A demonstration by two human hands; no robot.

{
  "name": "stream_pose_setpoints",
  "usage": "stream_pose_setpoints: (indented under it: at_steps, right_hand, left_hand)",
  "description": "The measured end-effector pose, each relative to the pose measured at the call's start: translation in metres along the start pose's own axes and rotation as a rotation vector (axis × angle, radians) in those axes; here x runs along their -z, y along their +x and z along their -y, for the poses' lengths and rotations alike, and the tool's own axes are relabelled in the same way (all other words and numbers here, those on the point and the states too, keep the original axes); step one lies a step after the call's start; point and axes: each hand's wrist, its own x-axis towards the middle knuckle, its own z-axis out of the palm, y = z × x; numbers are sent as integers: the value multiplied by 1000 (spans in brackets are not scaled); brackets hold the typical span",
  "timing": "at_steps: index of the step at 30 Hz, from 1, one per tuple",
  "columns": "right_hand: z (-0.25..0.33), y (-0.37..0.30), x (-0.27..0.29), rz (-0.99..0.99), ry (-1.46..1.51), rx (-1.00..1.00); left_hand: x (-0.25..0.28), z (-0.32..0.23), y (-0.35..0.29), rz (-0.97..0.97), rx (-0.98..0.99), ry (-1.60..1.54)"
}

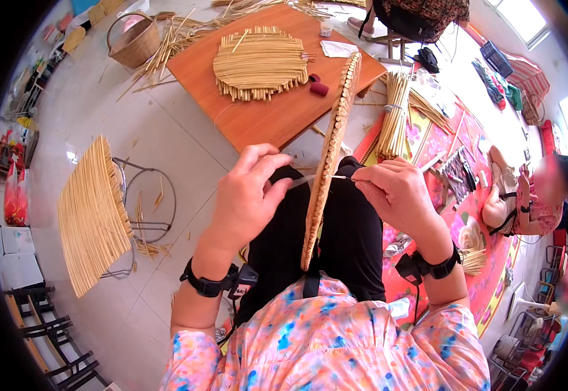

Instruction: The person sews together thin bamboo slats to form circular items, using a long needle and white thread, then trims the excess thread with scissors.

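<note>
A panel of straw-coloured stalks stands nearly upright on edge between my legs, its row of cut stalk ends facing me. To its left, my left hand is bent, with a pale, thin thread running from by its thumb to the panel. The thumb and forefinger tips look apart; the thread seems held by the thumb, partly hidden. On the other side, my right hand pinches a thin metal needle, whose point reaches the panel's edge. Neither hand grips the panel itself.
A wooden table ahead bears a rounded stalk mat, a dark red roll and white paper. Another stalk panel leans on a metal-framed stool at left. A tied stalk bundle and a seated person are right.
</note>
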Motion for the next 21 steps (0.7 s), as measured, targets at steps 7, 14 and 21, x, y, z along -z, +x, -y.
stream_pose_setpoints:
  at_steps: [7,14,21]
  right_hand:
    - [-3,-5,13,-38,-95,18]
    - [-21,-36,64,-108,-199,-118]
    - [-2,-51,97,-213,-238,-104]
  left_hand:
    - [-18,-29,8,2,-248,93]
    - [-22,-29,9,7,-235,104]
    - [-22,-41,14,30,-217,51]
